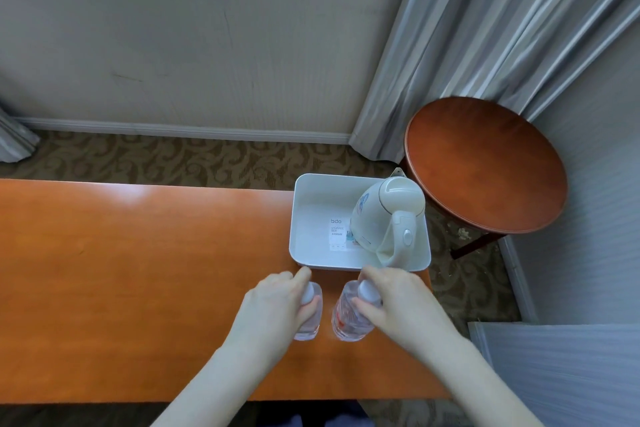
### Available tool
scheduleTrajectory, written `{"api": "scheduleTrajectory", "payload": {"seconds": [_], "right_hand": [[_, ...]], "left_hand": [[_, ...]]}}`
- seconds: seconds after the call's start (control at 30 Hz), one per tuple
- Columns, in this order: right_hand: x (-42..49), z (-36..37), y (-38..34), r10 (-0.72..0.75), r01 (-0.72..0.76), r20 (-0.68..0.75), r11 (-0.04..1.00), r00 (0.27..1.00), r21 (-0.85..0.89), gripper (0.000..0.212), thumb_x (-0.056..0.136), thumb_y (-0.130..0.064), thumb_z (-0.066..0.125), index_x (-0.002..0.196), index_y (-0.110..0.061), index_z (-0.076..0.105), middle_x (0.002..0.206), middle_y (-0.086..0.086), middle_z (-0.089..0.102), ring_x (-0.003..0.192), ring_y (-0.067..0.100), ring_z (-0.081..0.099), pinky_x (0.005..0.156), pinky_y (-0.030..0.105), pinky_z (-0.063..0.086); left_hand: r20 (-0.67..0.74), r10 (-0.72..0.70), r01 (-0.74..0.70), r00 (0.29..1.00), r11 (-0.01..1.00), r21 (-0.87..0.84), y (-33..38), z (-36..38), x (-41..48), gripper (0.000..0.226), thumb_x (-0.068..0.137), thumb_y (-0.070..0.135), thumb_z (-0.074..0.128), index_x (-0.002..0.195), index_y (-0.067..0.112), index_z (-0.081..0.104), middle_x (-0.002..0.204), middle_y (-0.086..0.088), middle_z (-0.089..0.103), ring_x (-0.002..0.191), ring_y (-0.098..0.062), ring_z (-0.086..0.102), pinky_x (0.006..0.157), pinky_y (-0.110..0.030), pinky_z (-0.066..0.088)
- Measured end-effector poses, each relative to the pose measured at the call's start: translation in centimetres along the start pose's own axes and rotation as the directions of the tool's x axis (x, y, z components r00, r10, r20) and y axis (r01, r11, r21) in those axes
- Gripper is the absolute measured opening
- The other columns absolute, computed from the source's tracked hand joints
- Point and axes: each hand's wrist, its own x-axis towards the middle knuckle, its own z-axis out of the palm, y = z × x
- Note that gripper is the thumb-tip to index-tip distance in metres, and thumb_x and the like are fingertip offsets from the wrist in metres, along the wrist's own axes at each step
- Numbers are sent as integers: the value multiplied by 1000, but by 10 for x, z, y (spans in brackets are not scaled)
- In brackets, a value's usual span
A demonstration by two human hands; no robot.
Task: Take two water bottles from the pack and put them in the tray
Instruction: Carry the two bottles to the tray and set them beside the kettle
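Your left hand [273, 302] and right hand [391, 302] each clasp a clear ribbed plastic bottle [309, 319] [348, 317] upright near the glossy orange table's [138, 270] right edge, before the smooth white rectangular tray [311, 218].

bottles [309, 314]: 2 | tray [304, 215]: 1 | kettle [384, 218]: 1 | hands [273, 305]: 2 | stool [485, 163]: 1

We are looking down at an orange wooden table [138, 270] that is carrying a white tray [304, 246] at its far right corner and two clear water bottles [349, 319] standing upright just in front of it.
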Motion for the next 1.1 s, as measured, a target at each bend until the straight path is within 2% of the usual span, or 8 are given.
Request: {"api": "scheduleTrajectory", "payload": {"seconds": [0.1, 0.23, 0.37, 0.5, 0.67, 0.8, 0.93, 1.1], "right_hand": [[18, -36, -3, -30, 30, -11, 1000, 999, -4, 27, 80, -41, 58, 84, -16, 50, 74, 4, 62, 78, 29, 58, 65, 38, 48], [53, -71, -1, -57, 56, -82, 998, 995, -19, 22, 77, -37, 63, 80, -19, 51, 65, 0, 50, 72, 29, 54, 59, 32, 38], [94, -85, 6, -50, 45, -134, 998, 990, -41, 21, 78, -38, 64, 89, -20, 58, 61, -5, 46, 69, 23, 49, 60, 29, 34], [137, -82, 13, -18, 10, -138, 998, 990, -58, 23, 80, -37, 63, 92, -18, 58, 72, 2, 52, 74, 26, 52, 61, 31, 39], [183, -67, 28, 48, -54, -122, 998, 991, -43, 21, 80, -35, 62, 93, -19, 57, 63, -4, 41, 71, 24, 47, 59, 31, 38], [212, -52, 41, 78, -79, -91, 997, 993, -12, 21, 81, -34, 62, 93, -19, 55, 77, 1, 50, 75, 25, 51, 60, 32, 40], [232, -39, 51, 100, -102, -93, 995, 991, -8, 22, 81, -33, 62, 93, -17, 55, 80, 3, 53, 75, 26, 52, 59, 31, 39], [247, -30, 55, 98, -100, -41, 994, 994, -41, 25, 83, -34, 61, 97, -14, 55, 90, 11, 63, 81, 28, 58, 68, 40, 53]], "left_hand": [[-29, 44, -45, 999, 999, -28, 0, -15, 11, 30, 92, 49, 45, 104, 22, 49, 89, 0, 59, 89, -24, 57, 71, -33, 44], [-61, 28, -36, 998, 990, -138, -4, -42, 47, 31, 87, 44, 55, 81, 17, 42, 76, -4, 55, 77, -32, 52, 67, -38, 45], [-86, 4, -18, 996, 986, -163, -7, -49, 89, 32, 86, 43, 59, 94, 13, 54, 81, -10, 61, 83, -34, 56, 69, -38, 49], [-107, -2, -13, 994, 990, -141, -12, -46, 136, 30, 86, 42, 59, 93, 13, 53, 78, -9, 52, 79, -33, 54, 63, -33, 40], [-92, -9, 0, 996, 995, -97, -14, -33, 187, 24, 88, 38, 57, 89, 15, 50, 78, -5, 51, 76, -30, 51, 58, -31, 36], [-55, -29, 25, 998, 997, -80, -20, -20, 220, 23, 90, 37, 54, 89, 16, 48, 83, -8, 51, 78, -30, 49, 60, -33, 36], [-56, -36, 32, 998, 997, -72, -25, -9, 240, 22, 91, 36, 54, 87, 17, 44, 83, -7, 50, 76, -28, 50, 58, -32, 35], [-83, -47, 41, 995, 997, -71, -29, 1, 255, 25, 92, 33, 52, 97, 9, 54, 83, -8, 51, 76, -29, 50, 59, -34, 38]]}}
